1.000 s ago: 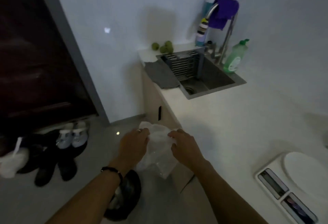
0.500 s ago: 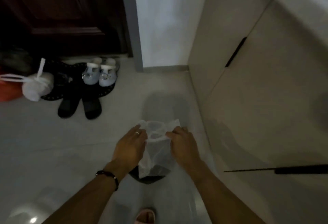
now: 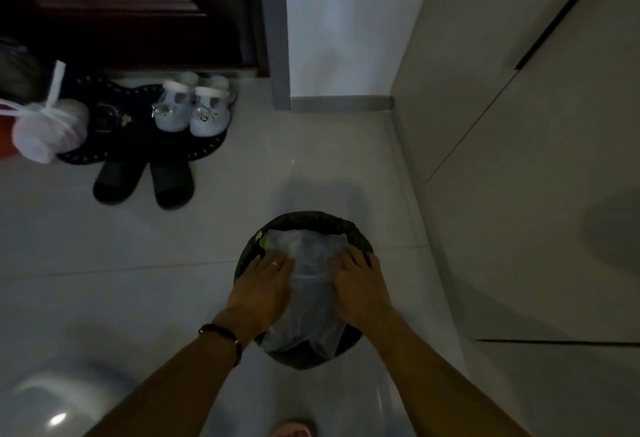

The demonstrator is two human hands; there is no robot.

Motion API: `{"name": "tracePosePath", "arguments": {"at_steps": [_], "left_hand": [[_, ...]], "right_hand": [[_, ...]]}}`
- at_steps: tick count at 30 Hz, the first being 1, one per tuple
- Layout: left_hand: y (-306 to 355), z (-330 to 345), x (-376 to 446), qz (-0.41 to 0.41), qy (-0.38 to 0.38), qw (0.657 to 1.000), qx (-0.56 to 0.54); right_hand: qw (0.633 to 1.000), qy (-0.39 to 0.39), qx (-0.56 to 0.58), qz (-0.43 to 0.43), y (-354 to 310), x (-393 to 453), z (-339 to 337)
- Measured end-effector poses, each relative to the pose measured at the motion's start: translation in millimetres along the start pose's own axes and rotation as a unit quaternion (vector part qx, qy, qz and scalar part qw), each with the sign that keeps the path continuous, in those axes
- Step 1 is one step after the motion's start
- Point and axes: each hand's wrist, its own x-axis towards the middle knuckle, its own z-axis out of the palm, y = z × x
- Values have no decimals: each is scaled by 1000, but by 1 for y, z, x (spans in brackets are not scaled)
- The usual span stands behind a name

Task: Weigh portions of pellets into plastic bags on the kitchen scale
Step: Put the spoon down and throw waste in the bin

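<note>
A clear plastic bag (image 3: 306,284) lies across the mouth of a round dark bin (image 3: 313,220) on the floor. My left hand (image 3: 265,284) grips the bag's left side, fingers curled into the plastic, a ring on one finger. My right hand (image 3: 358,282) grips its right side in the same way. Both hands are down at the bin's rim. Something green (image 3: 262,240) shows under the bag at the rim's left. The scale and pellets are out of view.
White cabinet fronts (image 3: 519,159) stand to the right. Light blue shoes (image 3: 192,109) and black slippers (image 3: 143,182) sit on a dark mat (image 3: 114,121) by the dark door (image 3: 121,3). A tied white bag (image 3: 46,131) lies at the left.
My view has dropped from the counter to the floor. Both hands carried the bag down from waist height onto the bin.
</note>
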Motion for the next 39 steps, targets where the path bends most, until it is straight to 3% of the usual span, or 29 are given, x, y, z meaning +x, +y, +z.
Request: {"name": "tracePosePath", "arguments": {"at_steps": [9,13,22,30,39], "left_hand": [[65,-185,20,42,121,991,-26],[121,-302,38,105,191,975,-51],[246,-500,67,254,234,936,-71],[361,-567,68,379,217,897,-68],[506,-553,43,497,90,862,-44]], "right_hand": [[978,202,-9,55,8,-54,-187],[962,250,-24,103,25,-89,-311],[907,309,-101,267,92,-188,-521],[847,313,-110,414,141,-298,-596],[783,264,-42,562,194,-446,-571]]}}
